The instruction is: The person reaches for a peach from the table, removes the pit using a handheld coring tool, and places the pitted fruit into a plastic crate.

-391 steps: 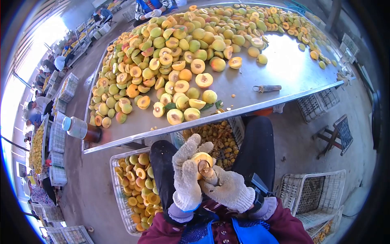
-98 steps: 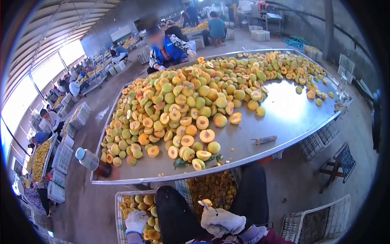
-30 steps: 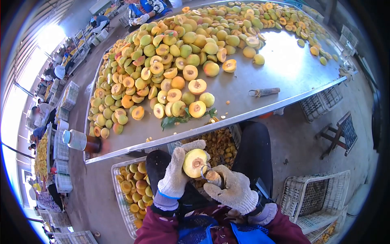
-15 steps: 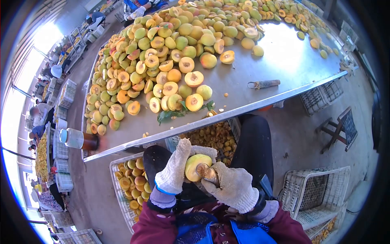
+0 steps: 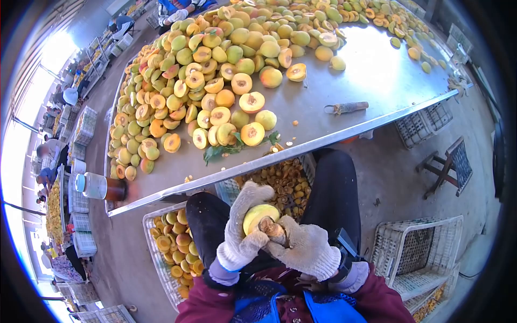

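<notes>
My left hand [image 5: 240, 234], in a pale knit glove, is closed around a yellow-green peach half [image 5: 259, 216] above my lap. In my right hand [image 5: 312, 252], also gloved, is a short pitting tool with a worn brown handle [image 5: 273, 230]. Its working end meets the peach, but the hands and fruit hide the tip. Ahead, a heap of peaches [image 5: 237, 48], many of them halved with pits or hollows showing, covers much of the metal table [image 5: 301, 124]. A similar tool with a wrapped handle and metal loop [image 5: 347, 107] lies near the table's front edge.
Below the hands stand a crate of peach halves [image 5: 175, 247] and a container of brownish pieces [image 5: 285, 180]. White crates [image 5: 414, 258] and a folding stool [image 5: 449, 167] are at right. A lidded jar [image 5: 99, 187] sits at the table's left corner. Other people work farther off.
My left hand has shifted its grip, its thumb now lower beside the tool and its fingers curled over the peach. The right hand keeps the tool against the fruit. The camera view shifted slightly.
</notes>
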Motion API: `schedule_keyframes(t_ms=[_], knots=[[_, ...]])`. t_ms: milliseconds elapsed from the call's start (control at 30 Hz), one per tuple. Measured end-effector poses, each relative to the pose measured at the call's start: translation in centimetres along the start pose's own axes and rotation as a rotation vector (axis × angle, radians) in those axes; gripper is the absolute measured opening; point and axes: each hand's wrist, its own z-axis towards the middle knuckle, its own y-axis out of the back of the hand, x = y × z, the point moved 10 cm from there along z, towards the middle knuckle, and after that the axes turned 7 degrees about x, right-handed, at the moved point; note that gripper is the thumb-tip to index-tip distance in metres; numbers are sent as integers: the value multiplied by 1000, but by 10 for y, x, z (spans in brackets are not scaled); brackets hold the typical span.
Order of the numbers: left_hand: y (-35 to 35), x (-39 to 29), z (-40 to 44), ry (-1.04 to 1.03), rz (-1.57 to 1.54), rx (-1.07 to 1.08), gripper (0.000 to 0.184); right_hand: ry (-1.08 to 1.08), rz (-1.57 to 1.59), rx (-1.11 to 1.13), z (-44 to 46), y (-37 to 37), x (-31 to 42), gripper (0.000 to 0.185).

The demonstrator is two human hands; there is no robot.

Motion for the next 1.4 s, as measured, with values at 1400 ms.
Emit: schedule_keyframes(t_ms=[1400], knots=[[-36, -19, 29, 191, -403, 200, 27, -71, 1771, 839, -32, -62, 13, 29]])
